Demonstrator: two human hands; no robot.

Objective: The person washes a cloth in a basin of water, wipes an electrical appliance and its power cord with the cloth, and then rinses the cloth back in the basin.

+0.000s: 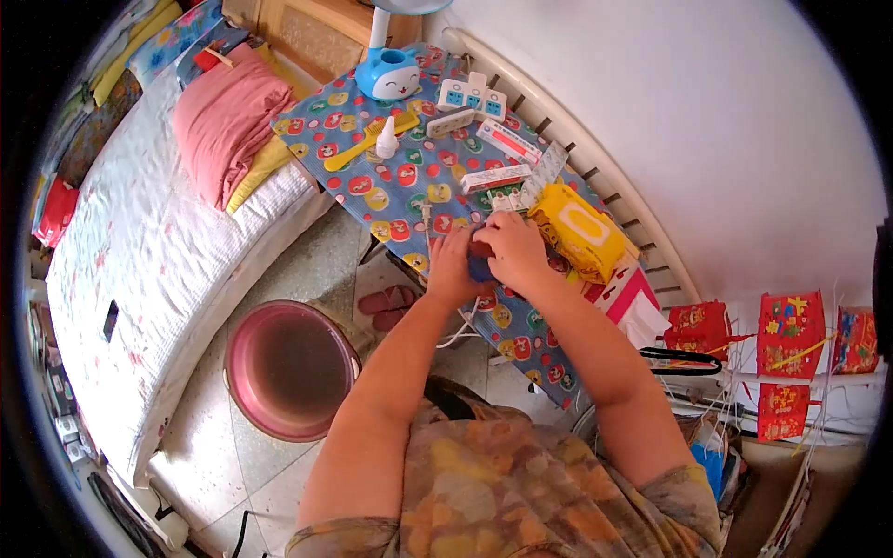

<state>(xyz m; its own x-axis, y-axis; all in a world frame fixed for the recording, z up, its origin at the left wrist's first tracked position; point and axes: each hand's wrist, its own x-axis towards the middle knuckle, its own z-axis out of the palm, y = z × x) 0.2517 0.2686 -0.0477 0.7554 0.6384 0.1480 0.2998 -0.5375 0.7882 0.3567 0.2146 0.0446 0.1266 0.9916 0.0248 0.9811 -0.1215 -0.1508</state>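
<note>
Both my hands meet over the patterned tablecloth (400, 200) on the table in front of me. My left hand (452, 268) is curled against the left side of a small dark blue and reddish object (480, 267), whose kind I cannot make out. From the right, my right hand (514, 245) closes its fingers over the same object. Most of it is hidden by my fingers. Just right of my right hand lies a yellow pack of wipes (581, 232). Beyond my fingers are small boxes (495, 178) and a white plug (426, 216) with its cord.
A blue lamp base (389, 74), power strips (473, 97), a yellow comb (372, 141) and a white bottle (387, 139) occupy the far table. On the floor at left stands a pink bucket (240, 409) of dark water, near slippers (386, 300). A bed (121, 279) is further left.
</note>
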